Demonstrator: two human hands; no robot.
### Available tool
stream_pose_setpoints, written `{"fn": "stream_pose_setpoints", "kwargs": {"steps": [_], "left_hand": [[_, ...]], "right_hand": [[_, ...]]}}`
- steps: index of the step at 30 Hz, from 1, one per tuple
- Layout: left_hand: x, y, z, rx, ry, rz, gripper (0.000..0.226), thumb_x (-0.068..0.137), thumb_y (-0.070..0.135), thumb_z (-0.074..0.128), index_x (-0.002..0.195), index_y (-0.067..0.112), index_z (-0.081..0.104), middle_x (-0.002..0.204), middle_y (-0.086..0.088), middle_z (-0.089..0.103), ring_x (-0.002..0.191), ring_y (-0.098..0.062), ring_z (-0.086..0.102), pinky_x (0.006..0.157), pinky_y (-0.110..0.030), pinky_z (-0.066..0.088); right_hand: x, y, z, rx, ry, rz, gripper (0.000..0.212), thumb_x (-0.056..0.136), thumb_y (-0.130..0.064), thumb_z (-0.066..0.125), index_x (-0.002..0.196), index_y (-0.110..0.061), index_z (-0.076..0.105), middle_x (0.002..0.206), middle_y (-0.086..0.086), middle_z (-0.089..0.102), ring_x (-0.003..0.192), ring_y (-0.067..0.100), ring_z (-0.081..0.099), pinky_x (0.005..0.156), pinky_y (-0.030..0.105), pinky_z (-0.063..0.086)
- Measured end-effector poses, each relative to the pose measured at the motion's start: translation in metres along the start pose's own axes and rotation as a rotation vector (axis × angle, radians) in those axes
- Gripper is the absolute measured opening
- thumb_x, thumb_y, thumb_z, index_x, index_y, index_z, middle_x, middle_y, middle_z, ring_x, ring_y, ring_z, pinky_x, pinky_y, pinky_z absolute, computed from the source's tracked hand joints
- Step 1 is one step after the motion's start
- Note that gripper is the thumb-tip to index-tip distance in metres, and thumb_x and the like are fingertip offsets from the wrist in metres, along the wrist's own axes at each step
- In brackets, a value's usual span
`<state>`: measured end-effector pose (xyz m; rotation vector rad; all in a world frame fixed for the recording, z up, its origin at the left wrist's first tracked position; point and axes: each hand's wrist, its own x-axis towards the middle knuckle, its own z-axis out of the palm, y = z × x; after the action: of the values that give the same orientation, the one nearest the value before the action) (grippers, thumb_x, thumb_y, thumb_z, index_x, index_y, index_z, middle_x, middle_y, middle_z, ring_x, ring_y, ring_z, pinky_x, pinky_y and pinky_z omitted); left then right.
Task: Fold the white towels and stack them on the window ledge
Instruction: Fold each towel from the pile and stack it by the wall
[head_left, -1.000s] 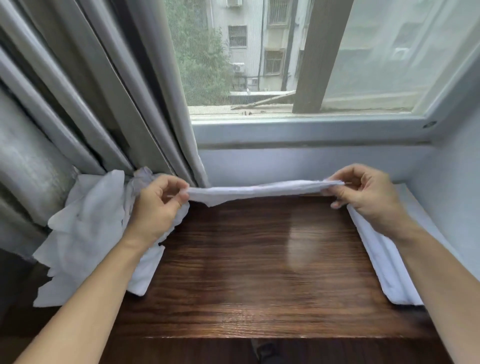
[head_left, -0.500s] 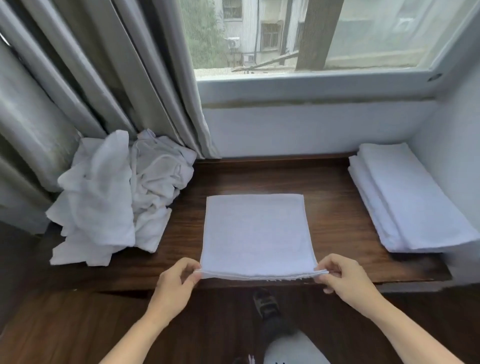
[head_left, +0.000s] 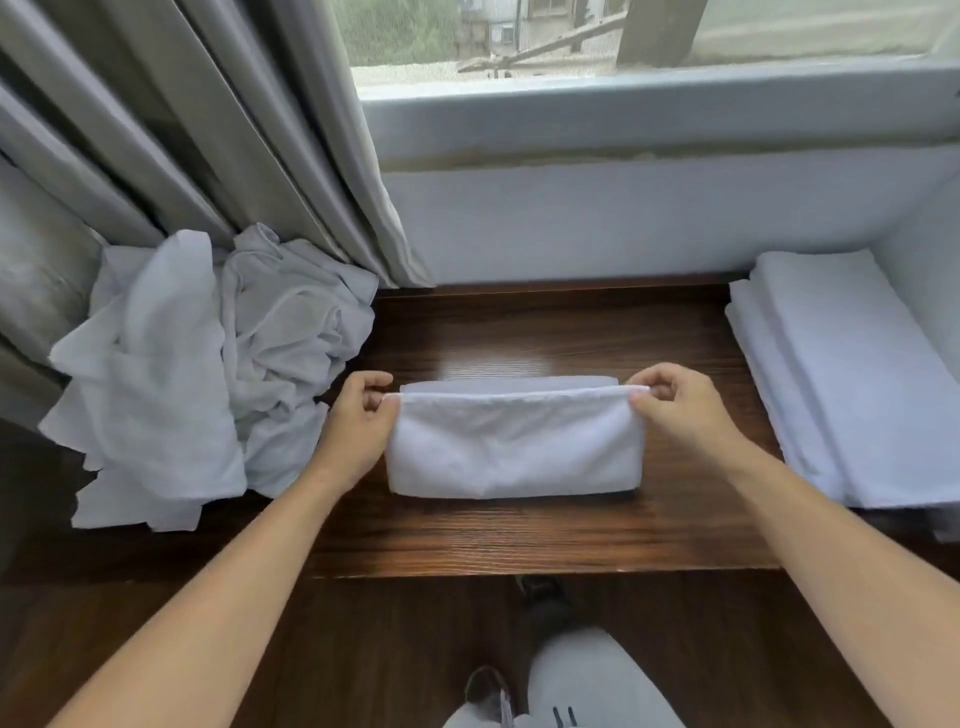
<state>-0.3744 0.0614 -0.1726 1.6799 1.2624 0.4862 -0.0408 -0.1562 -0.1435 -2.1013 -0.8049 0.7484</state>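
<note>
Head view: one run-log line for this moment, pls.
phase: mid-fold | left hand: pinches towel edge | right hand: pinches opposite edge | folded stack: right | unfolded pile: left

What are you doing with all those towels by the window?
A person is folding white towels on the wooden ledge. Right now the left hand and right hand each pinch a corner of one towel, bringing its near edge over towards the far edge to fold it in half. A crumpled pile of unfolded towels waits on the left by the curtain, and a neat stack of folded towels sits on the right.
</note>
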Motion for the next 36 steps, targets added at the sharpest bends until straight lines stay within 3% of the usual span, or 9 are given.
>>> {"fn": "stream_pose_setpoints", "kwargs": {"steps": [6, 10, 14, 19, 24, 30, 32, 34, 36], "left_hand": [[0.056, -0.023, 0.035, 0.121, 0.050, -0.092, 0.022, 0.099, 0.027, 0.059, 0.118, 0.035, 0.053, 0.084, 0.009, 0.066, 0.086, -0.007, 0.064, 0.079, -0.028, 0.051], [0.066, -0.027, 0.045, 0.164, 0.058, -0.114, 0.021, 0.101, 0.026, 0.058, 0.119, 0.034, 0.051, 0.089, 0.009, 0.065, 0.086, -0.004, 0.061, 0.072, -0.022, 0.045], [0.073, -0.027, 0.047, 0.201, 0.057, -0.124, 0.020, 0.103, 0.024, 0.055, 0.122, 0.031, 0.053, 0.091, 0.010, 0.063, 0.087, -0.003, 0.058, 0.070, -0.019, 0.041], [0.080, -0.030, 0.048, 0.249, 0.009, -0.126, 0.024, 0.105, 0.021, 0.049, 0.123, 0.018, 0.065, 0.103, 0.007, 0.061, 0.098, -0.012, 0.057, 0.076, -0.023, 0.040], [0.083, -0.028, 0.051, 0.267, 0.024, -0.145, 0.016, 0.108, 0.023, 0.044, 0.116, 0.023, 0.058, 0.093, 0.016, 0.056, 0.083, 0.001, 0.052, 0.065, -0.016, 0.035], [0.085, -0.020, 0.057, 0.302, 0.040, -0.117, 0.015, 0.109, 0.022, 0.041, 0.115, 0.019, 0.054, 0.087, 0.007, 0.058, 0.082, -0.014, 0.057, 0.061, -0.026, 0.038], [0.083, -0.016, 0.059, 0.308, 0.065, -0.116, 0.018, 0.109, 0.022, 0.044, 0.119, 0.013, 0.055, 0.091, 0.001, 0.060, 0.088, -0.022, 0.060, 0.066, -0.031, 0.039], [0.077, -0.008, 0.058, 0.338, 0.142, -0.101, 0.025, 0.107, 0.025, 0.051, 0.126, 0.009, 0.055, 0.107, -0.008, 0.061, 0.102, -0.026, 0.059, 0.079, -0.033, 0.042], [0.065, 0.003, 0.062, 0.430, 0.251, 0.027, 0.033, 0.103, 0.026, 0.057, 0.130, 0.006, 0.055, 0.127, -0.015, 0.056, 0.117, -0.031, 0.055, 0.093, -0.038, 0.044]], "right_hand": [[0.064, 0.021, 0.039, -0.090, 0.033, 0.117, 0.006, 0.095, -0.019, 0.067, 0.100, -0.021, 0.070, 0.092, 0.001, 0.070, 0.088, 0.017, 0.066, 0.083, 0.043, 0.059], [0.080, 0.034, 0.048, -0.103, 0.051, 0.160, 0.007, 0.096, -0.020, 0.065, 0.101, -0.023, 0.069, 0.094, -0.001, 0.067, 0.089, 0.014, 0.063, 0.082, 0.039, 0.058], [0.090, 0.037, 0.049, -0.070, 0.046, 0.196, 0.009, 0.094, -0.018, 0.062, 0.094, -0.026, 0.067, 0.092, 0.000, 0.067, 0.086, 0.014, 0.062, 0.068, 0.029, 0.048], [0.098, 0.039, 0.053, -0.078, -0.017, 0.256, 0.006, 0.097, -0.020, 0.057, 0.098, -0.024, 0.062, 0.094, -0.003, 0.064, 0.086, 0.010, 0.058, 0.069, 0.031, 0.046], [0.103, 0.039, 0.055, -0.044, -0.016, 0.290, 0.012, 0.099, -0.022, 0.056, 0.091, -0.030, 0.056, 0.097, -0.008, 0.060, 0.089, 0.009, 0.056, 0.068, 0.027, 0.044], [0.105, 0.036, 0.055, -0.052, 0.001, 0.277, 0.013, 0.101, -0.024, 0.055, 0.090, -0.030, 0.054, 0.094, -0.007, 0.060, 0.088, 0.010, 0.057, 0.065, 0.025, 0.041], [0.102, 0.032, 0.056, -0.085, 0.008, 0.291, 0.002, 0.101, -0.024, 0.056, 0.099, -0.025, 0.055, 0.092, -0.004, 0.061, 0.091, 0.017, 0.061, 0.065, 0.027, 0.042], [0.093, 0.026, 0.055, -0.220, 0.071, 0.234, 0.018, 0.100, -0.026, 0.059, 0.116, -0.018, 0.055, 0.100, 0.001, 0.062, 0.099, 0.026, 0.062, 0.073, 0.034, 0.048], [0.078, 0.016, 0.062, -0.517, 0.224, -0.023, 0.034, 0.096, -0.025, 0.062, 0.127, -0.011, 0.055, 0.113, 0.014, 0.061, 0.104, 0.037, 0.059, 0.083, 0.047, 0.051]]}}
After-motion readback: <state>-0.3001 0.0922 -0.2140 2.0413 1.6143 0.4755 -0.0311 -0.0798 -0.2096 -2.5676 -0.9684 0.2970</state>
